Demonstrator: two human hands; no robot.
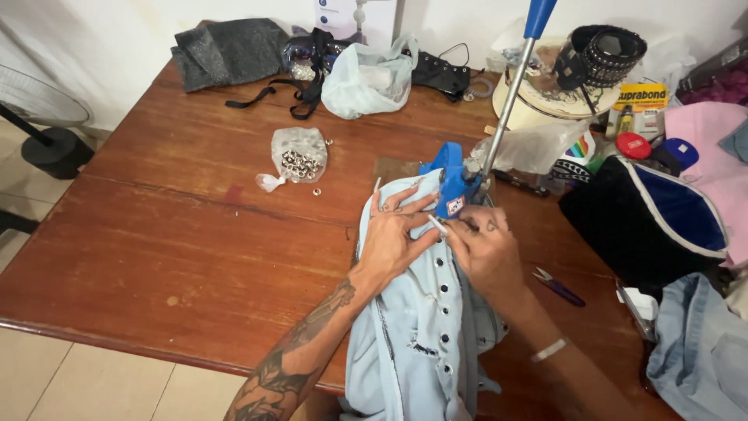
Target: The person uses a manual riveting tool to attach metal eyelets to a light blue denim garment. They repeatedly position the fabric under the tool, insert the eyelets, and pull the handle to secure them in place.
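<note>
A light blue denim garment (413, 327) with a row of dark eyelets lies over the near edge of the wooden table (171, 249). My left hand (393, 234) presses flat on the denim, fingers spread toward a blue hand press (450, 183) with a long metal lever and blue grip (514, 86). My right hand (485, 248) pinches the denim right at the press's base, fingers closed on the cloth. The two hands touch each other at the fingertips. The spot under the press die is hidden by my fingers.
A small clear bag of metal eyelets (298, 160) lies left of the press, with loose ones beside it. Purple-handled snips (559, 287) rest to the right. Grey cloth (227, 51), a plastic bag (368, 78), black straps, a studded belt (601, 53), a dark bag (647, 222) and glue crowd the back and right.
</note>
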